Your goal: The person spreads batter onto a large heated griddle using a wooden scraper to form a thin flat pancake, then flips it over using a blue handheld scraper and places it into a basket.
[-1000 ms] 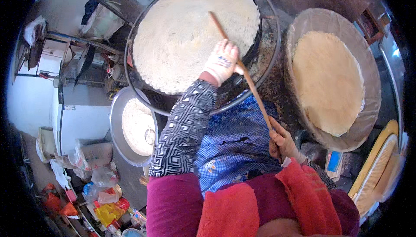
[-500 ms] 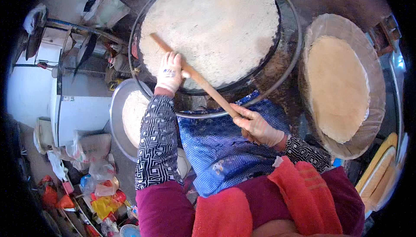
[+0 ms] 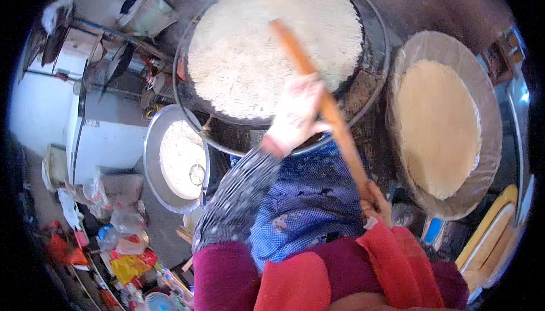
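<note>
Long brown wooden stick (image 3: 336, 119) swings from left side to over middle of big round cream-coloured sheet (image 3: 244, 44), so work's probably mid-sweep. White-gloved left hand (image 3: 298, 106) wraps mid-stick, right hand (image 3: 377, 202) grips near end.

A round, dark griddle (image 3: 255, 121) carries a broad pale sheet (image 3: 238, 55) — ragged-edged, nearly filling it, with a dark margin showing along the near side. To the right, a large lined basket (image 3: 491, 123) holds a flat tan round (image 3: 440, 132) — its outline roughly oval from here.
</note>
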Available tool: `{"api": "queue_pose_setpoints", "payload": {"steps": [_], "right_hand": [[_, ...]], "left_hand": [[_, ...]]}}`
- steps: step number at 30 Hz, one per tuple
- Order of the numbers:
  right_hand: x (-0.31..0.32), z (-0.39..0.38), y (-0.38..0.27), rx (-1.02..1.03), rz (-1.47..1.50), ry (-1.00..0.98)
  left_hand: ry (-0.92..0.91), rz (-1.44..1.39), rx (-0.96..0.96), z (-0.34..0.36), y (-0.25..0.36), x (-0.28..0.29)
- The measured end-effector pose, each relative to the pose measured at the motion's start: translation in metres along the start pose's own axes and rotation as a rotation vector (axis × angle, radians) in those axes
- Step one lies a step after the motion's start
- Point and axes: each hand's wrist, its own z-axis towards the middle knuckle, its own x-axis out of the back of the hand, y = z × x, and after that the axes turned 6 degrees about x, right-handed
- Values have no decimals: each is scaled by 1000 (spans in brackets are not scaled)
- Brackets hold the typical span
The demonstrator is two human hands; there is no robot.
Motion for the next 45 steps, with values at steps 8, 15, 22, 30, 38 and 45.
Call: {"api": "queue_pose_setpoints", "payload": {"steps": [8,15,22,30,38,45], "right_hand": [[-42,112,-129,-239,388,-46],[-90,209,-168,-243,313,-431],[-161,189,-150,-228,77,-602],[-71,117,-83,184,-626,-538],[114,214,-53,644,-615,168],[-13,143,-111,125,-102,-330]], "left_hand": [[-465,348,46,119,-61,-33],[-300,428,374,50,-190,24],[-54,398,431,-110,-221,72],[132,223,684,-254,-108,66],[-291,480,516,-205,-71,21],[-402,78,837,-110,65,-23]]}}
